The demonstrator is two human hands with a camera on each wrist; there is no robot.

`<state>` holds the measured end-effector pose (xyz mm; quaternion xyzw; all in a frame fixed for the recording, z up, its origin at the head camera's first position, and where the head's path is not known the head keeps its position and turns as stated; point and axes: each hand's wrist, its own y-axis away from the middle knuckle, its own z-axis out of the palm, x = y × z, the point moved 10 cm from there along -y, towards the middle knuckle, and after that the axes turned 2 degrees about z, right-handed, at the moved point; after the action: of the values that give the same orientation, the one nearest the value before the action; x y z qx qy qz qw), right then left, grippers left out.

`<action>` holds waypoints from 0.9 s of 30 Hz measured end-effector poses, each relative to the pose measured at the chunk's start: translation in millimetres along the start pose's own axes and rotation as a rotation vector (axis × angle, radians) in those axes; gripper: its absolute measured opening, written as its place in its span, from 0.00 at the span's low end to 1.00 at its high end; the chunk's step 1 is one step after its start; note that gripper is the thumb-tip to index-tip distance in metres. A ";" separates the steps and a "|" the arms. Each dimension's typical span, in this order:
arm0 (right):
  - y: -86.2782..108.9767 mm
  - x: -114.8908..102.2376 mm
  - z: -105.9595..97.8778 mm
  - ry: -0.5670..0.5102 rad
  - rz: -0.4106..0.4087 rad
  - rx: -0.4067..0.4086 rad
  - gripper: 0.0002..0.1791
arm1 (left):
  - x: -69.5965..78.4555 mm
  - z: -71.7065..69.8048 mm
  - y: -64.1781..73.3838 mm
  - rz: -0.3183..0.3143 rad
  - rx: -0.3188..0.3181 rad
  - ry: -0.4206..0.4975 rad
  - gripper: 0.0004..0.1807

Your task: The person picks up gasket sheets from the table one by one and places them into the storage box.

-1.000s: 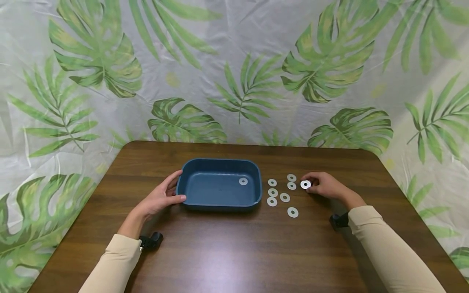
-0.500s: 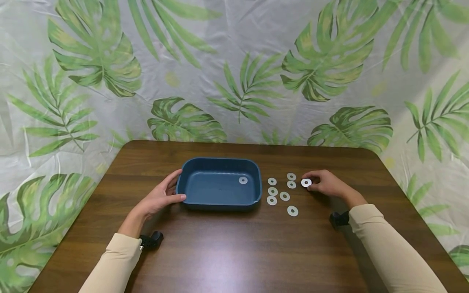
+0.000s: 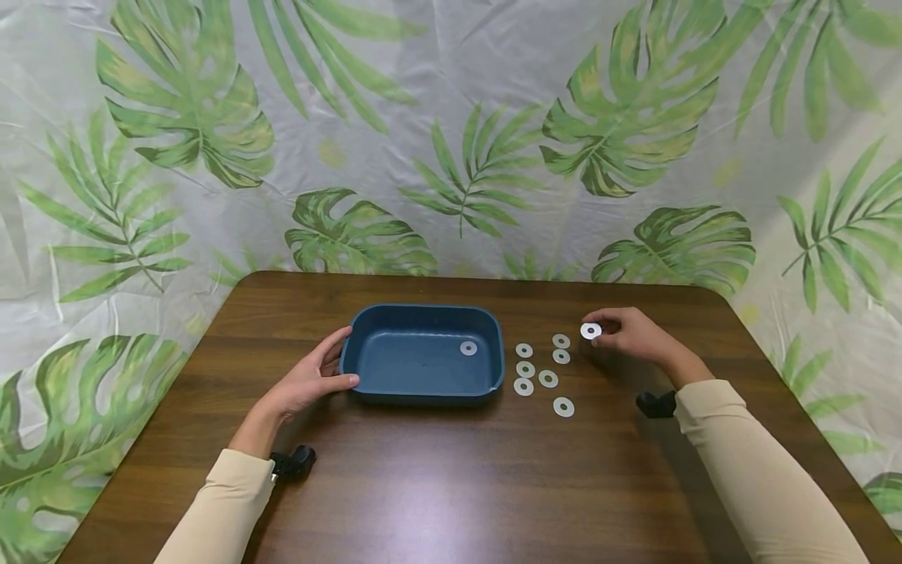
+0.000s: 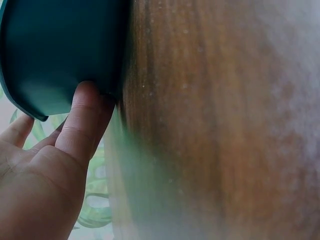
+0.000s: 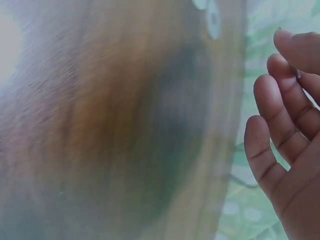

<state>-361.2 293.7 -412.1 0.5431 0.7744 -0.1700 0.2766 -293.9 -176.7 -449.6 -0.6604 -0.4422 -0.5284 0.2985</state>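
Note:
A blue plastic basin [image 3: 425, 399] stands on the table in the head view. My left hand [image 3: 304, 385] grips its left end, thumb at the front corner and fingers along the side; the left wrist view shows the thumb [image 4: 82, 120] against the basin's outer wall [image 4: 50, 55]. To the right, my right hand [image 3: 634, 338] pinches a flat metal washer [image 3: 584, 330] between thumb and fingertips, raised above the tabletop. In the right wrist view the right hand [image 5: 295, 130] hides nearly all of that washer. One washer [image 3: 463, 348] lies inside the basin, toward its right end.
Several loose washers lie flat between basin and right hand, including a front one [image 3: 557, 407] and a back one [image 3: 556, 341]. The brown wooden table [image 3: 437, 486] ends at a leaf-print cloth [image 3: 451, 141] behind it.
My right hand has risen from the table with the washer and moved slightly away from me. The left hand and basin have stayed in place.

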 end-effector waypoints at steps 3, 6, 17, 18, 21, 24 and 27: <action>-2.4 -6.4 -3.1 -0.035 0.010 -0.004 0.21 | 0.5 0.3 0.0 0.004 0.000 -0.002 0.49; -4.8 -16.5 -4.8 -0.061 0.007 -0.009 0.22 | 0.8 0.6 -0.1 0.005 0.000 -0.001 0.49; -20.5 -66.2 -3.6 -0.033 -0.047 -0.027 0.20 | 0.8 -0.2 -0.3 0.004 0.007 0.008 0.48; -22.2 -70.7 -2.9 -0.033 -0.057 -0.027 0.20 | 0.8 -0.3 -0.3 0.004 0.007 0.010 0.49; -27.1 -83.7 0.5 -0.041 -0.077 -0.033 0.20 | 0.8 -0.4 -0.5 0.003 0.007 0.013 0.48; -32.5 -96.0 6.7 -0.051 -0.097 -0.054 0.21 | 0.4 0.1 -0.7 0.003 0.004 0.013 0.48; -38.9 -107.7 14.0 -0.059 -0.110 -0.073 0.21 | -0.6 1.0 -0.5 0.002 0.000 0.014 0.49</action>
<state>-366.5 191.7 -358.6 0.4838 0.8004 -0.1724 0.3093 -293.9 -175.8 -450.5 -0.6573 -0.4392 -0.5326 0.3021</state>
